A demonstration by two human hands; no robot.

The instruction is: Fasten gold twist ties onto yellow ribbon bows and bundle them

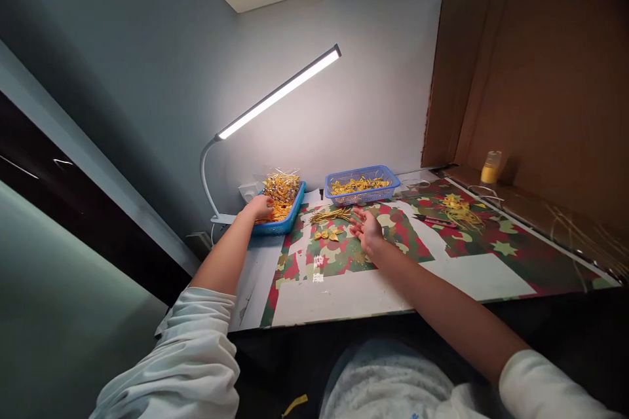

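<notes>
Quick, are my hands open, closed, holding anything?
Left hand: in the left basket; grip can't be told.
Right hand: open by the gold strands, nothing visibly held.

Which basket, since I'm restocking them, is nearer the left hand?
The turquoise basket beside the lamp: the left hand is over it, while the lavender-blue basket stands farther right.

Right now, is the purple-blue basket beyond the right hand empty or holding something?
Holding something: many yellow pieces show inside the basket through its open top.
</notes>
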